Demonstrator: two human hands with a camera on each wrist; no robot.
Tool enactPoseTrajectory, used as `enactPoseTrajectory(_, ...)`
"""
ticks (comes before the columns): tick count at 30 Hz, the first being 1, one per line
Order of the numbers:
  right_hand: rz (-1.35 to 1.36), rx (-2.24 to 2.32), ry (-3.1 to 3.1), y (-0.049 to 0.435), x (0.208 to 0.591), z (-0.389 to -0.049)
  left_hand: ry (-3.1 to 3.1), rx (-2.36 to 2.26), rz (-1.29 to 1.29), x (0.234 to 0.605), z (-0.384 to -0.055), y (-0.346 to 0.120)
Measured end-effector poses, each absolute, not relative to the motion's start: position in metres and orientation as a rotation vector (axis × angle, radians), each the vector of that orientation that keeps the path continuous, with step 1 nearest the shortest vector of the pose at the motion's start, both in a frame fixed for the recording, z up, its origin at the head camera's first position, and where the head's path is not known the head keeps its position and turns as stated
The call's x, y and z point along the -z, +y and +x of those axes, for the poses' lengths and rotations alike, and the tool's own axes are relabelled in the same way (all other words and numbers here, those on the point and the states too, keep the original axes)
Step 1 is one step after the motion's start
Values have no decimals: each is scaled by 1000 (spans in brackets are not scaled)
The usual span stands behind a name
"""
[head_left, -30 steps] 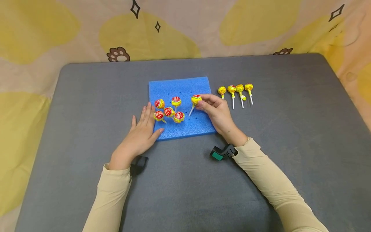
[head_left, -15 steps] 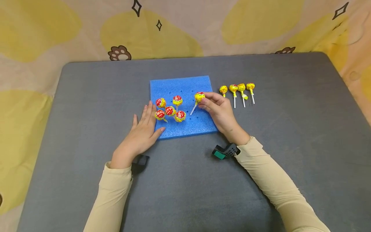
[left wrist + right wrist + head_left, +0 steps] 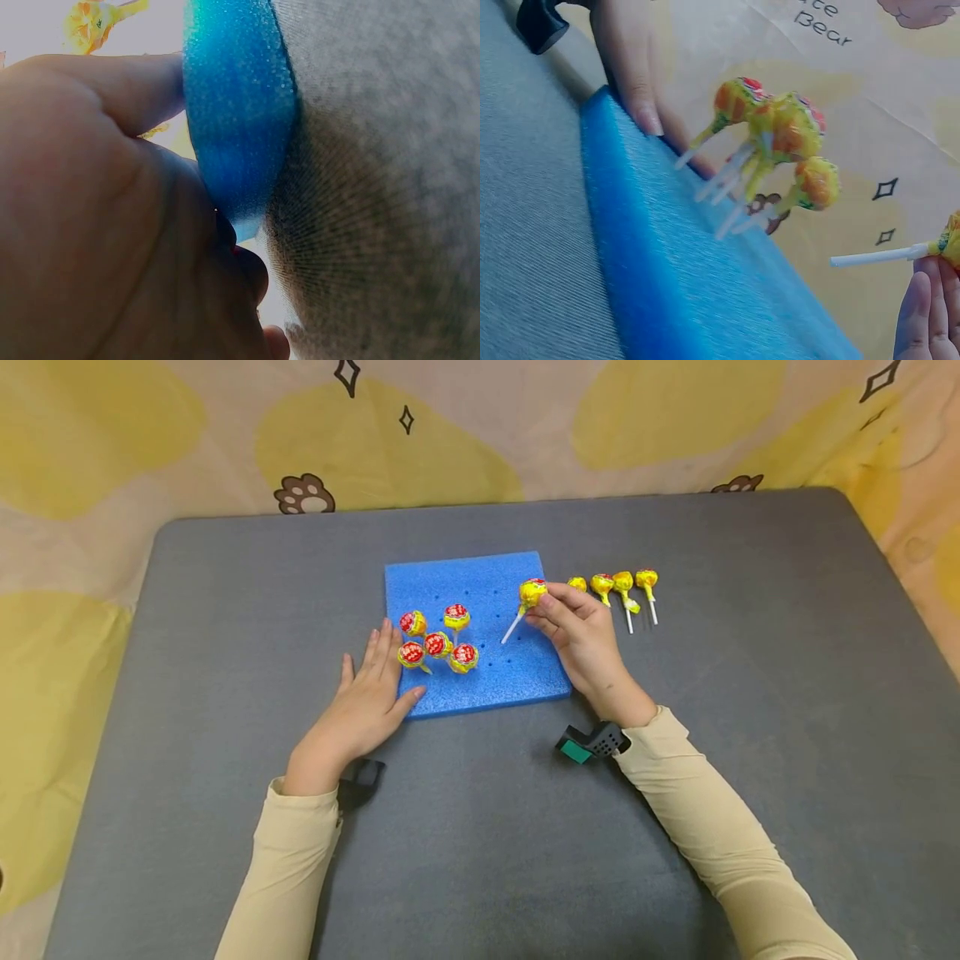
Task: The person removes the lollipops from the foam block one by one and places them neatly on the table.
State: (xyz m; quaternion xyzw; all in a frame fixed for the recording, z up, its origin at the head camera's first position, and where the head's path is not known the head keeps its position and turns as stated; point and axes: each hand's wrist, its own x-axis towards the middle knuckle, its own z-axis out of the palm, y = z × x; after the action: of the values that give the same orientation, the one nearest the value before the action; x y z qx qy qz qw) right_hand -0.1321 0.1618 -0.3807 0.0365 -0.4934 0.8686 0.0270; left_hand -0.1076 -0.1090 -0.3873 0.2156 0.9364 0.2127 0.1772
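My right hand pinches a lollipop in a yellow and red wrapper by its wrapped head. Its white stick slants down to the left above the right part of a blue foam block. In the right wrist view, the bare end of this lollipop's stick is apart from the foam. Several lollipops stand in the block's left half, sticks in the foam and heads up. My left hand rests along the block's left edge with straight fingers, the thumb on its front corner.
Several more wrapped lollipops lie in a row on the grey table right of the block, partly hidden by my right hand. Small holes dot the foam. A patterned cloth hangs behind the table.
My right hand has moved up and to the right with the lollipop, its stick now farther from the standing ones. The left hand stays at the foam's edge.
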Motion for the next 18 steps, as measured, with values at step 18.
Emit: enactPoseTrajectory(18, 11, -2579, -1553, 193, 369, -141, 2659, -612, 616, 390, -109, -109)
